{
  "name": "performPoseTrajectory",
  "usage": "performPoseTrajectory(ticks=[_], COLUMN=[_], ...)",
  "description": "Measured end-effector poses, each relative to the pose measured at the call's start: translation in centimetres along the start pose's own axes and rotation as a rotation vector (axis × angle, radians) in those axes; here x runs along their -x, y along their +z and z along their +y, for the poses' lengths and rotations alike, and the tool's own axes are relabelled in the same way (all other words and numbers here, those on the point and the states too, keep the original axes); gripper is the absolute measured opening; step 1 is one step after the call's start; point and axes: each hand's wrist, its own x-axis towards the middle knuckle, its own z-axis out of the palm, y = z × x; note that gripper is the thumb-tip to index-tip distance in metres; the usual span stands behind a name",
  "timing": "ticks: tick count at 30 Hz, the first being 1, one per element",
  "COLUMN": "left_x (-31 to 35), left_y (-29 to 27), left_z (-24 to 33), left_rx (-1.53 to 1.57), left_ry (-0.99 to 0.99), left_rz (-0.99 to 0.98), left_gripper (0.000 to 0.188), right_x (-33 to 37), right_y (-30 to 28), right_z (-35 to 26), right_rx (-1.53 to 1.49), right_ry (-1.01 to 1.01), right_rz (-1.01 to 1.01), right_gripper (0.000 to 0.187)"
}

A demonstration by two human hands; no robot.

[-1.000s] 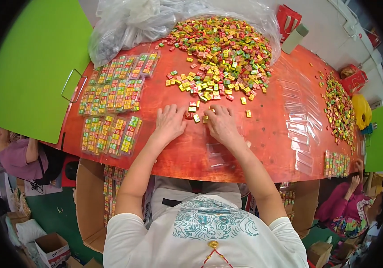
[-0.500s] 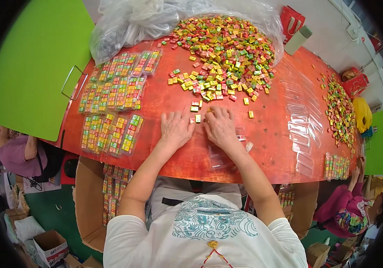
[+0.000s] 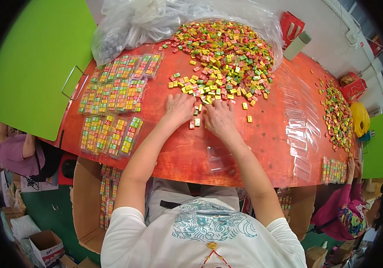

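Small, brightly coloured boxes lie in a large pile (image 3: 231, 56) on the red table (image 3: 262, 152). At the pile's near edge my left hand (image 3: 180, 108) is closed, its fingers bent down beside a few boxes. Opposite it, my right hand (image 3: 219, 118) curls its fingers in against the nearest boxes. What the fingertips of each hand grip is hidden under them. Between the hands stand a yellow-green box (image 3: 197, 123) and a red one (image 3: 192, 125), side by side. Beneath my right forearm lies an empty clear plastic tray (image 3: 220, 158).
Filled clear trays (image 3: 111, 96) sit in rows on the left. Empty clear trays (image 3: 298, 129) overlap on the right, before a second pile of boxes (image 3: 337, 116). Clear plastic sheeting (image 3: 133, 27) and a pale green bottle (image 3: 297, 46) stand behind. A co-worker (image 3: 347, 210) is at the right.
Both hands have moved away from me to the pile's near edge, the left one farther. The pair of boxes now shows between my wrists. The co-worker's hands at right have shifted by the filled tray.
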Motion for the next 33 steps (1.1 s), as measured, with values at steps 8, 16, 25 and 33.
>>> performPoseTrajectory(ticks=[8, 16, 25, 33], left_x=[0.6, 7.7, 9.2, 9.6], left_y=[0.2, -0.9, -2.0, -0.8], left_z=[-1.3, -0.5, 0.6, 0.3], left_rx=[-0.012, -0.031, 0.001, -0.004], left_ry=[-0.079, -0.115, -0.050, -0.042], left_rz=[0.046, 0.164, 0.085, 0.139], left_gripper=[0.023, 0.022, 0.031, 0.030], right_x=[-1.3, 0.9, 1.2, 2.4], right_y=[2.1, 0.9, 1.1, 1.0], right_z=[0.4, 0.8, 0.3, -0.9], right_rx=[0.067, -0.005, -0.020, -0.097], right_ry=[-0.069, -0.054, -0.065, -0.035], right_rz=[0.057, 0.057, 0.050, 0.014], right_gripper=[0.013, 0.016, 0.015, 0.013])
